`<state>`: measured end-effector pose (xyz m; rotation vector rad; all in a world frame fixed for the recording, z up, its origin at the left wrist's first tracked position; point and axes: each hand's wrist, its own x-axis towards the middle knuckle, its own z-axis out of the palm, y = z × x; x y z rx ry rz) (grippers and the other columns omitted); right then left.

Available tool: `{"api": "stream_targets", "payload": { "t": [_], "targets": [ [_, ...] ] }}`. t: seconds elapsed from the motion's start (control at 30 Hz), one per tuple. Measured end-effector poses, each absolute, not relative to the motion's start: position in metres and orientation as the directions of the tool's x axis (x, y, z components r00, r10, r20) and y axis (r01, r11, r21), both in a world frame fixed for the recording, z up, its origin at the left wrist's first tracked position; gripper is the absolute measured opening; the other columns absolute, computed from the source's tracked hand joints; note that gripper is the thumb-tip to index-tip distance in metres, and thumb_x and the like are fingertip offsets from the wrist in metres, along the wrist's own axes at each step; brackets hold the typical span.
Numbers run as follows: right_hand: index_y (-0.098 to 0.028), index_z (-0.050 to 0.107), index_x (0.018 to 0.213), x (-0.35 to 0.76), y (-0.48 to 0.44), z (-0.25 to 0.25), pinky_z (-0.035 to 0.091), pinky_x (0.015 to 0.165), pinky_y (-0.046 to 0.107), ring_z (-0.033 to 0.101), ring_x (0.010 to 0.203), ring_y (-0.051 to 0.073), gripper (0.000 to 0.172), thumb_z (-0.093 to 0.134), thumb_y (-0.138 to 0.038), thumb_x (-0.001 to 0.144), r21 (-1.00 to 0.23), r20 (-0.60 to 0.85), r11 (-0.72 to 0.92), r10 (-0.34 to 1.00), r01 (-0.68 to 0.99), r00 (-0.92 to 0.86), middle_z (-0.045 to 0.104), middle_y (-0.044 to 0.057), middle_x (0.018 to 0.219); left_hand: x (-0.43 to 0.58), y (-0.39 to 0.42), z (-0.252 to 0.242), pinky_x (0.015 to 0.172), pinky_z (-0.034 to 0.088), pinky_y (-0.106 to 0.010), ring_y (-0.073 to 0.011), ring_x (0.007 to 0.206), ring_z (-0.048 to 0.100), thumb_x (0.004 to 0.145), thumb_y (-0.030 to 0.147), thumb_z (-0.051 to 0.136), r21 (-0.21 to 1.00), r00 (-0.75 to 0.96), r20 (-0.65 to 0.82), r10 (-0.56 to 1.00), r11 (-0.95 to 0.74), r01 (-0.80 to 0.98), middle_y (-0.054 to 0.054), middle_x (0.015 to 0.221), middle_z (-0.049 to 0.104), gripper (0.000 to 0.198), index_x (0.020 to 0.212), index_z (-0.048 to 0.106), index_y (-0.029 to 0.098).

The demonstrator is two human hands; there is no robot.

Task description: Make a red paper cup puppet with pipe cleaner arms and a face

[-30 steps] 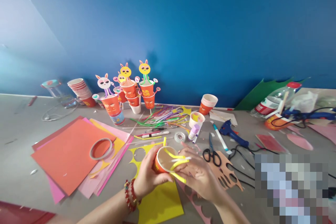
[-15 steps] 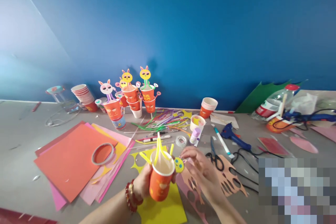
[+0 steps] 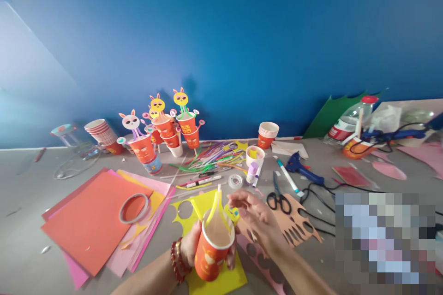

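Note:
My left hand (image 3: 191, 245) is wrapped around an orange paper cup (image 3: 212, 256) with a white rim, tilted so its opening shows. Several yellow strips (image 3: 216, 205) stick up out of the cup. Close to the rim on the right, my right hand (image 3: 258, 216) has its fingers curled together at a small yellow paper rabbit face (image 3: 231, 212) with blue eyes. The fingers partly cover the face, and their exact grip on it is hidden. Beneath the cup lies a yellow sheet (image 3: 204, 286), and cut-out yellow paper (image 3: 181, 212) is just behind.
Rabbit-faced cup figures (image 3: 141, 147) stand at the back left. Coloured paper (image 3: 90, 226) with a tape roll (image 3: 133, 208) lies left. Strips (image 3: 214, 159), a glue stick (image 3: 252, 173), scissors (image 3: 278, 200), a glue gun (image 3: 304, 169) and cables lie behind and to the right.
The view has shifted slightly. My right hand has moved closer to the cup and now covers more of the rabbit face. The cup, still in my left hand, sits slightly lower in view.

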<state>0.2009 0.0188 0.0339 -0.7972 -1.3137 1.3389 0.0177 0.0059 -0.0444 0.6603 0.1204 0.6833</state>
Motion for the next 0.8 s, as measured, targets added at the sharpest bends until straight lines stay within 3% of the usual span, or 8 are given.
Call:
{"api": "stream_targets", "payload": {
  "t": [0.13,0.23,0.37,0.53,0.63,0.8],
  "targets": [
    [-0.021,0.072,0.102,0.210,0.025,0.051,0.054,0.090,0.035,0.067,0.097,0.024,0.038,0.067,-0.056,0.089,-0.953,0.297,0.259,0.906,-0.157,-0.302,0.070,0.008,0.100,0.015,0.005,-0.046,0.058,0.046,-0.029,-0.0175,0.059,0.060,0.067,0.085,0.060,0.629,0.812,0.054,0.581,0.612,-0.479,-0.007,0.077,0.068,0.087,0.112,0.070,0.010],
    [-0.022,0.071,0.108,0.212,0.025,0.064,0.054,0.088,0.033,0.067,0.099,0.024,0.038,0.073,-0.053,0.086,-0.964,0.265,0.257,0.886,-0.074,-0.381,0.071,0.008,0.104,0.013,0.006,-0.047,0.058,0.045,-0.030,-0.0196,0.061,0.062,0.069,0.085,0.058,0.667,0.841,-0.008,0.541,0.629,-0.399,-0.010,0.078,0.069,0.086,0.104,0.071,0.008],
    [-0.020,0.069,0.086,0.204,0.020,0.079,0.052,0.076,0.027,0.066,0.083,0.020,0.026,0.074,-0.045,0.087,-0.962,0.239,0.273,0.853,0.007,-0.463,0.070,0.003,0.087,0.011,0.006,-0.053,0.061,0.047,-0.034,-0.0236,0.063,0.064,0.069,0.089,0.052,0.688,0.872,-0.046,0.488,0.648,-0.327,-0.013,0.076,0.070,0.088,0.095,0.071,0.007],
    [-0.020,0.064,0.080,0.196,0.019,0.081,0.050,0.069,0.026,0.063,0.075,0.018,0.025,0.071,-0.042,0.091,-0.949,0.272,0.314,0.845,0.016,-0.460,0.067,0.001,0.078,0.010,0.005,-0.062,0.057,0.047,-0.031,-0.0210,0.059,0.063,0.068,0.094,0.047,0.679,0.817,-0.029,0.576,0.611,-0.407,-0.011,0.070,0.067,0.093,0.092,0.070,0.006],
    [-0.020,0.064,0.080,0.194,0.020,0.072,0.050,0.072,0.027,0.063,0.077,0.019,0.026,0.072,-0.043,0.090,-0.951,0.276,0.308,0.864,0.008,-0.421,0.066,0.002,0.078,0.011,0.006,-0.060,0.055,0.045,-0.028,-0.0193,0.059,0.062,0.069,0.092,0.049,0.677,0.803,-0.039,0.595,0.607,-0.417,-0.010,0.071,0.068,0.091,0.091,0.071,0.007],
    [-0.020,0.061,0.076,0.192,0.024,0.060,0.048,0.070,0.026,0.060,0.071,0.017,0.031,0.070,-0.045,0.091,-0.959,0.281,0.279,0.897,-0.057,-0.341,0.063,0.000,0.074,0.012,0.006,-0.053,0.056,0.046,-0.025,-0.0163,0.061,0.063,0.069,0.087,0.060,0.599,0.800,0.008,0.599,0.638,-0.484,-0.011,0.083,0.070,0.088,0.103,0.071,0.007]
  ]
}}
